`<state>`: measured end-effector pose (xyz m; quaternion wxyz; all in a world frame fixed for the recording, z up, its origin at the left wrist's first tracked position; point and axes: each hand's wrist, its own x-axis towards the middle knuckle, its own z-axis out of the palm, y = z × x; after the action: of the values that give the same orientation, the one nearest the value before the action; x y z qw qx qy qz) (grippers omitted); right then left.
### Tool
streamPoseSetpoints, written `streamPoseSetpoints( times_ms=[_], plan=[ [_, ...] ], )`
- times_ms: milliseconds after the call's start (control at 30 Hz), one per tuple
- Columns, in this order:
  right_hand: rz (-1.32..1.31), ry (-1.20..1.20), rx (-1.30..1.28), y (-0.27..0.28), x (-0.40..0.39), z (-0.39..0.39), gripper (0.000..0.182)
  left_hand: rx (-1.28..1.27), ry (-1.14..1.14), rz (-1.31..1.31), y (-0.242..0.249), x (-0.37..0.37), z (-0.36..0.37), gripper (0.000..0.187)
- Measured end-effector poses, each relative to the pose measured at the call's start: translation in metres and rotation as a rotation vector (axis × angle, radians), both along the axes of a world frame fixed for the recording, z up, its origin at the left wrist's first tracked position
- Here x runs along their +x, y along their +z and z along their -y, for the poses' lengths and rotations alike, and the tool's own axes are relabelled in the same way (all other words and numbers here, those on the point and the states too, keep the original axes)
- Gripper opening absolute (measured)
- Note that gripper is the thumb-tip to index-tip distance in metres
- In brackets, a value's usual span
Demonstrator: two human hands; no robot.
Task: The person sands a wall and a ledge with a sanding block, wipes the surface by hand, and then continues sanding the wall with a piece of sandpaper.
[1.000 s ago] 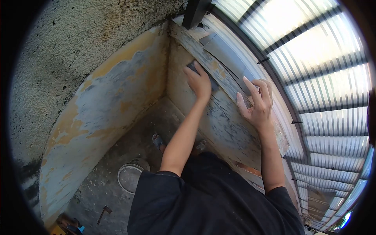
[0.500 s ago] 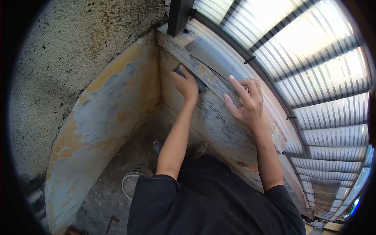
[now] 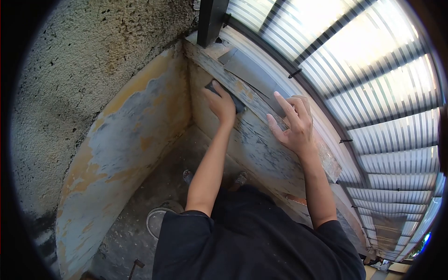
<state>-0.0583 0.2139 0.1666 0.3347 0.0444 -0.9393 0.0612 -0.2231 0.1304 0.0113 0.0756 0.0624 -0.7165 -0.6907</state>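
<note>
Under the left hand (image 3: 223, 105), a dark sanding block (image 3: 229, 97) sits gripped flat against the ledge (image 3: 254, 105). Right hand (image 3: 293, 123) braces open-fingered just beside. Best: keep block flat, pressure even, strokes along the ledge.

A person's left hand (image 3: 222, 105) presses a dark sanding block (image 3: 227, 95) against a low wall's worn top edge (image 3: 252, 100). Just beside it, the right hand (image 3: 293, 126) rests open-fingered on the same ledge.

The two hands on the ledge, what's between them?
In the head view, only worn, flaking ledge lies between the left hand, pressing a dark sanding pad, and the right hand. A grey sheet lies just beyond, along the ledge's top.
</note>
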Motion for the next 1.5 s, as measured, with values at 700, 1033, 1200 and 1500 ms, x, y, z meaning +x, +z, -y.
streamPoseSetpoints(
  times_ms=[700, 1033, 1200, 1500],
  plan=[
    [-0.177, 0.083, -0.374, -0.014, 0.013, -0.016, 0.114, -0.008, -0.170, 0.004, -0.009, 0.128, -0.013, 0.050],
    [-1.224, -0.271, -0.219, 0.087, 0.079, 0.017, 0.064, -0.019, -0.046, 0.054, 0.006, 0.002, 0.015, 0.047],
    [-0.238, -0.025, 0.104, 0.042, 0.023, 0.018, 0.047, -0.054, -0.087, 0.007, -0.029, 0.099, -0.022, 0.044],
    [0.043, 0.051, 0.103, 0.008, -0.021, 0.018, 0.054, -0.050, -0.008, 0.052, -0.040, -0.041, 0.015, 0.048]
  ],
)
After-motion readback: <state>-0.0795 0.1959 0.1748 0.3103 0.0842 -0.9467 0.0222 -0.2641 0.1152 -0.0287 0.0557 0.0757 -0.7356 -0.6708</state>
